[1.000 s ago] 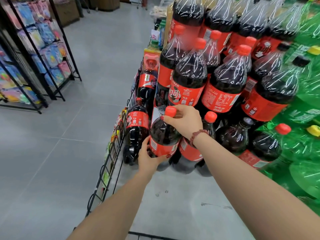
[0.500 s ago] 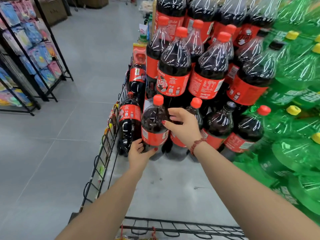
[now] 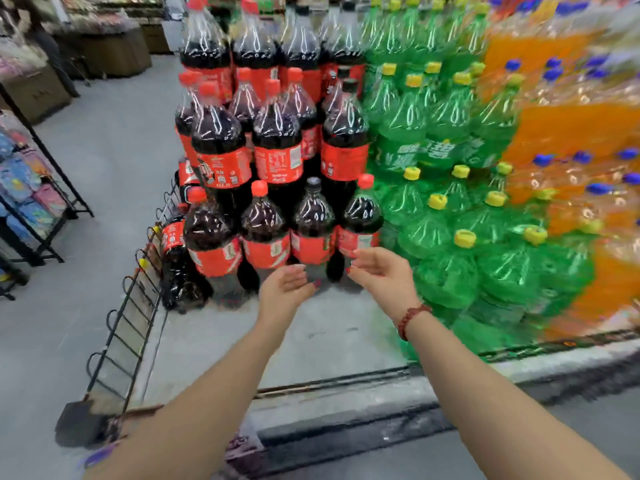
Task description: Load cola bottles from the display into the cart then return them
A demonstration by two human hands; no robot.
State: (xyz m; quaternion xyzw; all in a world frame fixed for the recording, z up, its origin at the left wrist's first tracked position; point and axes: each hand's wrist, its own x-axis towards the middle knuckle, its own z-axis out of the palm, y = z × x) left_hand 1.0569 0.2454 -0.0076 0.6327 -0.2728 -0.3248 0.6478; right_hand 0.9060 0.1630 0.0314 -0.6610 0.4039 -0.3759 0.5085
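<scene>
Cola bottles of clear plastic filled with dark liquid and banded with red labels (image 3: 265,237) are ranged in a front row of four on the low grey display platform (image 3: 329,334). Shrink-wrapped upper tiers of the same cola (image 3: 277,140) are stacked behind and above them.

Nothing is held. The left hand (image 3: 285,284) is cupped loosely, palm up, just in front of the black-capped bottle (image 3: 313,220). The right hand (image 3: 379,270) is spread wide beside the rightmost red-capped bottle (image 3: 362,216); whether its fingertips touch the label cannot be told.

Trouble is judged most likely from the tight packing. The front bottles stand touching, so a neighbour could be dragged over and rolled off the platform edge if one is pulled out at an angle. A full, smooth bottle may also slip if gripped by the body with one hand. The upper tiers could be unsettled if a supporting bottle is drawn away.

White writing is seen on the red labels but is blurred, so no brand name can be read. Large white characters on the green plastic yellow-capped bottles (image 3: 446,271) are equally illegible.
</scene>
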